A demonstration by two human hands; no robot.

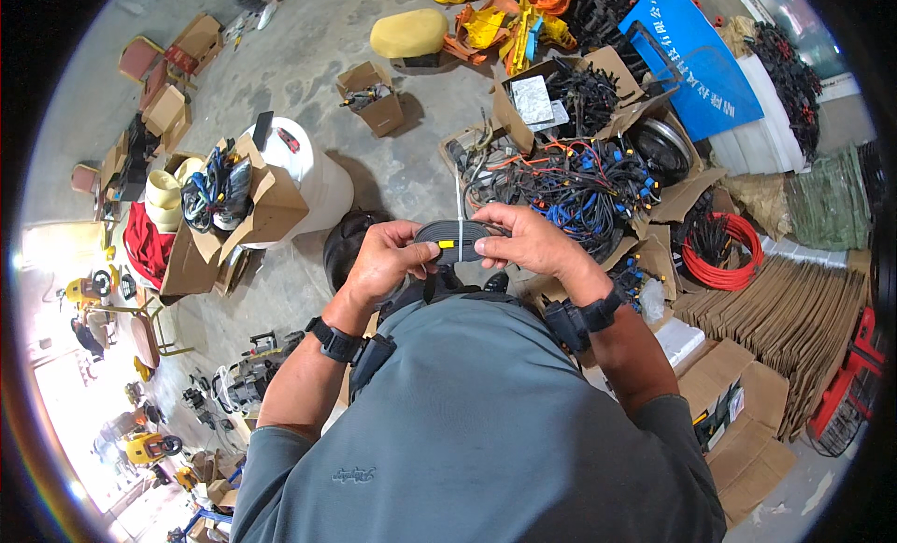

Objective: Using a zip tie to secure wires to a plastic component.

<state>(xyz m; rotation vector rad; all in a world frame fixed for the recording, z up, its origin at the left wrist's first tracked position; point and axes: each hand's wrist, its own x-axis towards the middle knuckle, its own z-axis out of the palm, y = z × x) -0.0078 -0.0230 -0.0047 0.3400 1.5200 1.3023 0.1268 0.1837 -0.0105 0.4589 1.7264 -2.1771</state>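
In front of my chest a flat coil of black cable (pixel 439 232) is held between both hands. My left hand (pixel 381 261) pinches its left end, thumb beside a small yellow tag (pixel 446 245). The fingers of my right hand (pixel 534 246) are closed on the coil's right end. A white cable tie (pixel 459 203) crosses the middle of the coil, and its long tail sticks up past the far side. Beyond my right hand lies a tangled heap of black, blue and orange cables (pixel 584 192).
On the left, a white drum (pixel 318 183) stands beside a cardboard box (pixel 271 202) of cables. A smaller box (pixel 378 108) sits on the concrete floor ahead. Flattened cardboard (pixel 775 323) and a red cable coil (pixel 724 253) lie to the right.
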